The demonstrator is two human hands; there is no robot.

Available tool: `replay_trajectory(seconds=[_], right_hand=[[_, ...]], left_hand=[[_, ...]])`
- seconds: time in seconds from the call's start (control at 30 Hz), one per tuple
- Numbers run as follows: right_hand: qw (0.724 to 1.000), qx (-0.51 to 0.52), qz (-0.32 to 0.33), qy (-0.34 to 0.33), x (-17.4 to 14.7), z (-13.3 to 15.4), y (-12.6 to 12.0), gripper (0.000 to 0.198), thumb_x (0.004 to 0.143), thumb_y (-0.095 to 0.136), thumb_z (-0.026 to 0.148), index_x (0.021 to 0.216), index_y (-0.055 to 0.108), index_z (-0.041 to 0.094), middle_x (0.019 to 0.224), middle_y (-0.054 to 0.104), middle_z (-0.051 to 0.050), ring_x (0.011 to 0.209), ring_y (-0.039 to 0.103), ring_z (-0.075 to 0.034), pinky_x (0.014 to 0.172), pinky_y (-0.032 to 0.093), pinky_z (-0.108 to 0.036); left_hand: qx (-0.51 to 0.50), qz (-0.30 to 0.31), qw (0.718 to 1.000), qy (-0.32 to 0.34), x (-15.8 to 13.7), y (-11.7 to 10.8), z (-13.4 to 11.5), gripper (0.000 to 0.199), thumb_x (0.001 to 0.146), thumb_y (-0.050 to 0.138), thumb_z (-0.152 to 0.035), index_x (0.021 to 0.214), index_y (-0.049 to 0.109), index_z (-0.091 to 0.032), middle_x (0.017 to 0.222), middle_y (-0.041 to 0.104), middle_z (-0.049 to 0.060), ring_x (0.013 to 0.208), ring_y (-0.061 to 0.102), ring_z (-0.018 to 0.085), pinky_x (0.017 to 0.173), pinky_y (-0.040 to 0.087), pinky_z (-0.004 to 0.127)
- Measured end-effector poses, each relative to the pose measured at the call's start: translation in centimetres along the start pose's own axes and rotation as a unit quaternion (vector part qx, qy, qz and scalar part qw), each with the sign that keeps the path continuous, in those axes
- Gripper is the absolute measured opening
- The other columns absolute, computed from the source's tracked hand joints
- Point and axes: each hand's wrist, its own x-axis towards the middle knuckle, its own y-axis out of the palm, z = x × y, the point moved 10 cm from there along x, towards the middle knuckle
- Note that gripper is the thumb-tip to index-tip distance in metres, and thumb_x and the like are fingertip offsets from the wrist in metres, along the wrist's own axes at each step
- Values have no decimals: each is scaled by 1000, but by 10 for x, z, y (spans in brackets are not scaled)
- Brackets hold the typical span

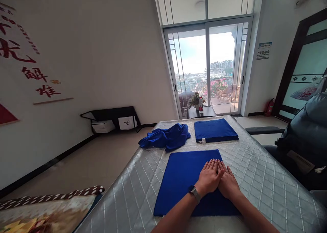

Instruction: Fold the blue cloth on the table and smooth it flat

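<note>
A folded blue cloth point(178, 182) lies flat in front of me on the silver quilted cover. My left hand point(209, 176), with a watch point(194, 193) on its wrist, rests on the right part of this cloth, fingers stretched out and pointing away from me. Close against it, my right hand point(228, 181) lies flat along the cloth's right edge. The two hands touch, and the left thumb reaches over toward the right hand. Farther back sits a neat stack of folded blue cloth point(214, 129) with a white tag point(203, 141). Left of that stack, a crumpled blue cloth point(167, 137) lies in a heap.
The silver quilted cover point(258, 178) spreads over the surface under the cloths. Beyond its far edge, a small table point(206, 113) holds a plant point(196, 99) and a bottle point(201, 105). A dark jacket point(313, 124) is at the right, a patterned blanket point(61, 205) at lower left.
</note>
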Motion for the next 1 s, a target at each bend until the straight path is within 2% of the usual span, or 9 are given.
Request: replay_trajectory(seconds=[0.17, 0.4, 0.5, 0.63, 0.83, 1.0], right_hand=[[1000, 17, 3, 17, 1, 0, -6, 65, 100, 20, 36, 158, 23, 7, 165, 17, -10, 153, 8, -22, 124, 10, -46], [999, 27, -1, 24, 1, 0, -8, 66, 101, 18, 40, 158, 22, 6, 165, 17, -10, 153, 10, -21, 124, 9, -45], [999, 28, -7, 24, 1, -1, -7, 67, 100, 18, 40, 158, 23, 7, 165, 18, -10, 153, 10, -21, 124, 9, -45], [999, 36, -14, 22, 2, -2, -6, 67, 100, 19, 41, 158, 25, 7, 165, 19, -9, 153, 9, -21, 124, 11, -45], [999, 20, -22, 20, 2, -1, -5, 67, 101, 18, 42, 158, 24, 7, 165, 18, -8, 153, 10, -19, 123, 13, -44], [999, 1, -36, 17, -2, 5, -15, 65, 102, 17, 41, 157, 26, 8, 165, 20, -10, 152, 12, -20, 123, 16, -45]], left_hand=[[35, 13, 998, -51, -28, -12, 42, 74, 103, 8, -58, 158, 23, -12, 163, 29, 11, 153, 17, 22, 125, 20, 44], [88, 20, 979, -184, -102, -48, 148, 80, 101, 13, -65, 157, 25, -10, 164, 25, 12, 152, 20, 25, 125, 20, 45], [103, 1, 972, -213, -131, -58, 179, 81, 100, 14, -66, 157, 26, -9, 163, 25, 14, 152, 21, 26, 124, 22, 46], [102, -13, 968, -229, -146, -60, 193, 84, 100, 13, -67, 157, 25, -7, 163, 23, 15, 152, 19, 26, 124, 22, 46], [98, -21, 967, -233, -145, -59, 193, 88, 99, 12, -69, 156, 26, -4, 163, 23, 17, 152, 20, 27, 124, 22, 44], [99, -27, 967, -232, -146, -59, 196, 89, 98, 11, -69, 155, 28, -3, 162, 25, 19, 151, 23, 28, 123, 24, 46]])
